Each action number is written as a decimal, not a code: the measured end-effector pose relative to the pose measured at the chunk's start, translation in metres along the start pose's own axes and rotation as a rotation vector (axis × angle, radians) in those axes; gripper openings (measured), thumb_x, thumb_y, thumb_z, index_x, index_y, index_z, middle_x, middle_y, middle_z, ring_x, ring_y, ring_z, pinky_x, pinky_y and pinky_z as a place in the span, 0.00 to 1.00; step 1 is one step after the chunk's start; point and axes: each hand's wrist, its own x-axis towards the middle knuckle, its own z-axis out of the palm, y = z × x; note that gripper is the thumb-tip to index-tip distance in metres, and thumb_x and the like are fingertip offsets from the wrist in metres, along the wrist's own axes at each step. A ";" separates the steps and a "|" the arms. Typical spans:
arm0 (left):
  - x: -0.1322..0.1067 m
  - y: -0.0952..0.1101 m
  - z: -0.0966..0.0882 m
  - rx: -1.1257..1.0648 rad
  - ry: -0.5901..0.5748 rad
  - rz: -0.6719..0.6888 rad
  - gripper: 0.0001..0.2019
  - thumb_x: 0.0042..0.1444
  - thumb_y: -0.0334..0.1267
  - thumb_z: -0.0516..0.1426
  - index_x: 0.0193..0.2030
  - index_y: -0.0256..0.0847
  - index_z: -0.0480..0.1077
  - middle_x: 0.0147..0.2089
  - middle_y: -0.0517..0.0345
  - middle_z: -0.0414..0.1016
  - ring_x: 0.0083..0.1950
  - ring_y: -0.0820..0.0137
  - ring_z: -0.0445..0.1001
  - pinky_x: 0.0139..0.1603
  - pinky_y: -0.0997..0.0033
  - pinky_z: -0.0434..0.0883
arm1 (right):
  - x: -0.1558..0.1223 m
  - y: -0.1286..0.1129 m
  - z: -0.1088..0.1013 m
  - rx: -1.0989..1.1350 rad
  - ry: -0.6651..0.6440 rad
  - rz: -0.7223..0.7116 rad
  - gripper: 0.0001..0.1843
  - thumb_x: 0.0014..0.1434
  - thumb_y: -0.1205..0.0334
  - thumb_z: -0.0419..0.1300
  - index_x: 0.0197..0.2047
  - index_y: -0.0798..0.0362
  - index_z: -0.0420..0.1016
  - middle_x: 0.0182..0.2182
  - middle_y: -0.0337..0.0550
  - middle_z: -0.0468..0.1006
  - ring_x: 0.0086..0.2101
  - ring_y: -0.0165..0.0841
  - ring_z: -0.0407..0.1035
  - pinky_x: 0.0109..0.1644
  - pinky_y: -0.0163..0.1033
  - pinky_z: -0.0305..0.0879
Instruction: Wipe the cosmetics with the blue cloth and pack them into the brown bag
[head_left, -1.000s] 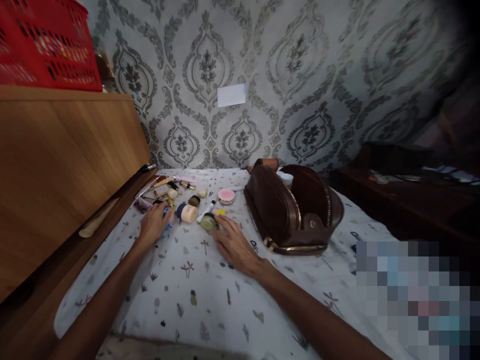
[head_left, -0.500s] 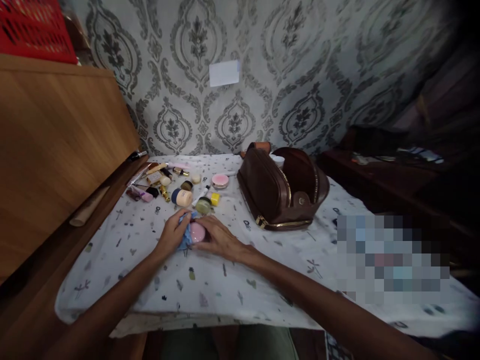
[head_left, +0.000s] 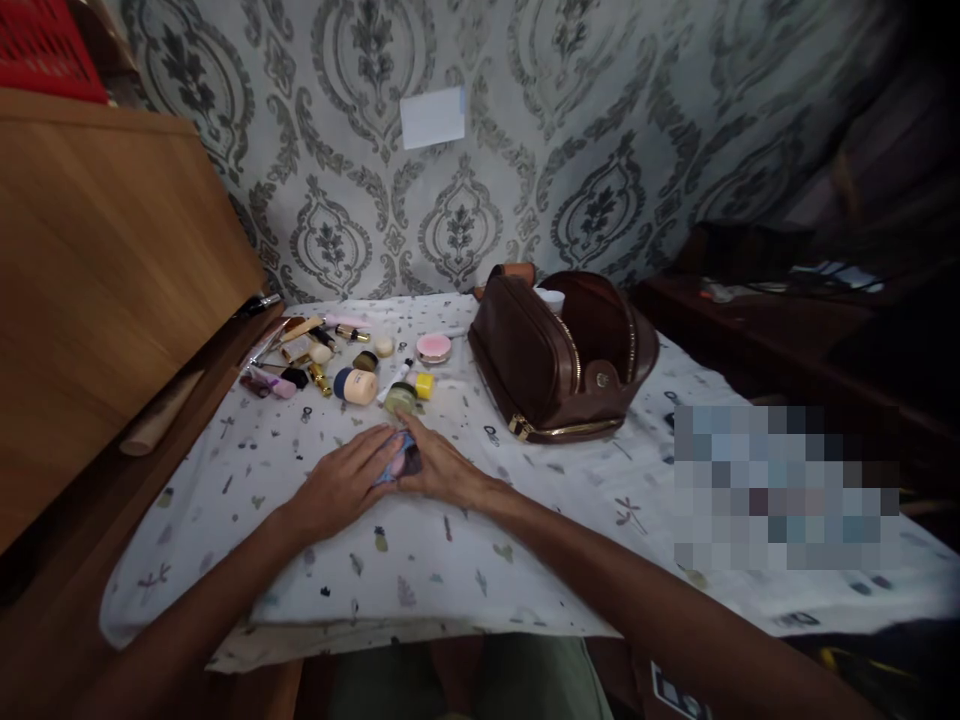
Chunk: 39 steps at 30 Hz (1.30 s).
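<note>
My left hand [head_left: 345,483] and my right hand [head_left: 439,468] meet on the patterned white cloth [head_left: 420,560], fingers pressed together around a small blue and pink item [head_left: 399,459] that lies between them. Most of that item is hidden by the fingers. Just beyond the hands lie several small cosmetics: a cream bottle with a dark blue cap [head_left: 354,386], a green jar [head_left: 400,397], a yellow cap [head_left: 424,385] and a pink compact [head_left: 433,347].
An open brown leather pouch [head_left: 559,360] stands to the right of the cosmetics. A wooden cabinet [head_left: 97,290] rises on the left, with a red crate [head_left: 45,50] on top. Dark furniture [head_left: 787,330] sits at the far right. Patterned wallpaper is behind.
My left hand came away from the pile with the blue and pink item, and my right hand joined it. Both hands drew nearer to me and now cover the item more.
</note>
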 end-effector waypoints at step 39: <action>0.067 0.014 -0.009 0.034 -0.045 -0.404 0.13 0.64 0.43 0.48 0.43 0.41 0.71 0.43 0.50 0.77 0.44 0.60 0.75 0.39 0.66 0.68 | -0.007 -0.008 -0.003 0.050 0.166 -0.032 0.60 0.47 0.61 0.71 0.74 0.52 0.39 0.63 0.57 0.64 0.61 0.47 0.63 0.62 0.52 0.62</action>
